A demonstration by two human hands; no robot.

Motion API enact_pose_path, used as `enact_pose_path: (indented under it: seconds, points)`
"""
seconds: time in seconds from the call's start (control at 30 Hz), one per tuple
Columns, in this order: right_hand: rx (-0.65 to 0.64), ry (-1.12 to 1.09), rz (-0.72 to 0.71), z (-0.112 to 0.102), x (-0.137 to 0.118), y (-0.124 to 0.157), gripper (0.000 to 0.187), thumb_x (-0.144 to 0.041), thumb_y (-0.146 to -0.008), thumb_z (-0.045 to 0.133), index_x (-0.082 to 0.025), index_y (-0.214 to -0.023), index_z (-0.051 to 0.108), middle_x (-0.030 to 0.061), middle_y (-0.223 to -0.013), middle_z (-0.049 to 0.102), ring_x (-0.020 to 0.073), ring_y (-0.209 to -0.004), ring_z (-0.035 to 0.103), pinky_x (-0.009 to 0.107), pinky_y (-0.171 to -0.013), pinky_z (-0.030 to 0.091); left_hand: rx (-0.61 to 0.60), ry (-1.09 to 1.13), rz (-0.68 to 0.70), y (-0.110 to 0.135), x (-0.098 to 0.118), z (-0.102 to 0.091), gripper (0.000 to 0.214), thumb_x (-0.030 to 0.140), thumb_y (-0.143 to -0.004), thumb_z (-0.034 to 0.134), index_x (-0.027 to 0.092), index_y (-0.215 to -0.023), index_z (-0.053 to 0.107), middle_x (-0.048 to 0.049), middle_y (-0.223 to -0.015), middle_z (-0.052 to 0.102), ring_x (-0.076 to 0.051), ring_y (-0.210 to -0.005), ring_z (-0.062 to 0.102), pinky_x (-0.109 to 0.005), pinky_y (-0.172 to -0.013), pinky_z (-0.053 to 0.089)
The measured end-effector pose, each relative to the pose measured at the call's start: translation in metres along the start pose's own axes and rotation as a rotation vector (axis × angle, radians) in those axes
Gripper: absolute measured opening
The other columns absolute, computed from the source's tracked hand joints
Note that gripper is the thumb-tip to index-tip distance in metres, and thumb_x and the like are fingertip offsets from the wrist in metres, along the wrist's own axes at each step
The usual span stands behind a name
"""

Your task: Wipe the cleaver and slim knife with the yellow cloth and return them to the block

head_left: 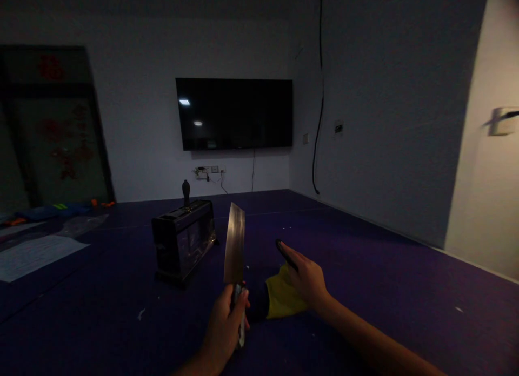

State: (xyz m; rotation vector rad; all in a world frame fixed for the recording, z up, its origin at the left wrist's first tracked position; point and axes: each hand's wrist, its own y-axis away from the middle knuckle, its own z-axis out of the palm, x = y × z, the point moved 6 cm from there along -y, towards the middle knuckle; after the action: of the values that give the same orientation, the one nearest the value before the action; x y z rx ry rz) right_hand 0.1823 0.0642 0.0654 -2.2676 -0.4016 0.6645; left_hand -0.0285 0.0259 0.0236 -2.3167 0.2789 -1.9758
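My left hand (225, 324) is closed round the handle of a cleaver (234, 243), whose wide steel blade points up and away. My right hand (304, 276) reaches forward above a yellow cloth (281, 299) lying on the purple floor covering; a dark slim thing (286, 253) lies along its fingers, too dim to name. A dark knife block (182, 241) with a clear side panel stands just left of the blade, with one dark handle (186, 192) sticking up from its top.
A black television (234, 114) hangs on the far wall above a socket strip (206, 172). Pale sheets (36, 252) and small coloured objects (57, 207) lie at the left. A white wall corner (482, 165) stands at the right.
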Motion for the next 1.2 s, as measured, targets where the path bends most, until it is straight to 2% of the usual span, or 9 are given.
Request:
enact_pose_path:
  seconds: [0.13,0.23,0.37,0.47,0.6,0.83,0.97,1.07,1.2]
  points:
    - [0.008,-0.261,0.092,-0.001,0.0,0.001,0.037,-0.026,-0.076,0.045,-0.021,-0.11,0.06,0.0058,-0.106,0.064,0.0244,-0.095,0.059,0.039,-0.083,0.046,0.23,-0.167,0.138,-0.006,0.013,-0.024,0.041,0.05,-0.068,0.057,0.017,-0.092,0.053,-0.0037,-0.071,0.061,-0.017,-0.066,0.059,-0.024,-0.059,0.044]
    - [-0.006,-0.609,0.201,0.001,-0.007,0.002,0.039,-0.044,-0.079,0.044,-0.016,-0.091,0.068,0.0095,-0.092,0.068,0.0271,-0.089,0.061,0.039,-0.078,0.047,0.261,-0.208,0.206,-0.006,0.017,-0.027,0.038,0.047,-0.068,0.059,0.017,-0.091,0.053,-0.0067,-0.083,0.063,-0.019,-0.078,0.06,-0.026,-0.069,0.044]
    - [-0.065,-1.03,0.377,0.012,-0.018,0.005,0.047,-0.055,-0.077,0.046,-0.012,-0.073,0.067,0.0083,-0.068,0.065,0.0217,-0.065,0.061,0.031,-0.061,0.048,0.233,-0.266,0.175,-0.004,0.01,-0.019,0.037,0.048,-0.066,0.061,0.019,-0.086,0.053,-0.0056,-0.08,0.064,-0.02,-0.074,0.061,-0.027,-0.065,0.044]
    - [-0.096,-1.019,0.375,0.012,-0.027,0.005,0.04,-0.052,-0.069,0.059,-0.012,-0.063,0.063,0.0038,-0.059,0.06,0.0171,-0.057,0.056,0.026,-0.052,0.043,0.228,-0.284,0.163,-0.003,0.007,-0.016,0.037,0.048,-0.067,0.06,0.019,-0.088,0.052,-0.0056,-0.081,0.063,-0.02,-0.075,0.061,-0.027,-0.066,0.044]
    - [-0.103,-0.895,0.317,0.007,-0.033,0.004,0.035,-0.048,-0.068,0.062,-0.013,-0.064,0.063,0.0028,-0.061,0.06,0.0164,-0.059,0.054,0.025,-0.053,0.041,0.233,-0.278,0.129,-0.006,0.005,-0.018,0.039,0.046,-0.065,0.062,0.019,-0.091,0.051,-0.0056,-0.083,0.063,-0.02,-0.076,0.06,-0.027,-0.068,0.044]
    - [-0.09,-0.977,0.451,0.011,-0.023,0.002,0.034,-0.046,-0.061,0.067,-0.013,-0.062,0.064,0.0034,-0.059,0.062,0.0173,-0.056,0.056,0.026,-0.051,0.042,0.032,0.037,-0.036,-0.01,-0.001,-0.002,0.049,0.047,-0.055,0.07,0.013,-0.089,0.056,-0.0049,-0.081,0.063,-0.017,-0.077,0.059,-0.023,-0.068,0.043]
    - [-0.057,-1.075,0.548,0.013,-0.019,0.003,0.032,-0.043,-0.055,0.071,-0.013,-0.064,0.064,0.0036,-0.059,0.062,0.0168,-0.054,0.056,0.026,-0.051,0.043,-0.074,0.216,-0.18,-0.005,-0.008,0.012,0.047,0.054,-0.058,0.065,0.013,-0.079,0.056,-0.0011,-0.069,0.06,-0.011,-0.061,0.056,-0.019,-0.056,0.041]
    - [-0.077,-1.063,0.534,0.011,-0.022,0.002,0.032,-0.043,-0.055,0.072,-0.013,-0.064,0.065,0.0041,-0.06,0.062,0.0164,-0.054,0.055,0.025,-0.049,0.042,-0.163,0.284,-0.23,-0.001,-0.009,0.021,0.048,0.059,-0.062,0.058,0.014,-0.079,0.053,0.0026,-0.058,0.056,-0.007,-0.042,0.049,-0.018,-0.042,0.034]
    - [-0.104,-1.052,0.505,0.009,-0.025,0.002,0.032,-0.044,-0.057,0.07,-0.012,-0.065,0.065,0.0028,-0.059,0.062,0.0151,-0.052,0.055,0.025,-0.049,0.042,-0.339,0.435,-0.304,0.005,-0.011,0.035,0.049,0.062,-0.065,0.054,0.015,-0.08,0.048,0.0015,-0.053,0.057,-0.01,-0.037,0.052,-0.018,-0.036,0.033]
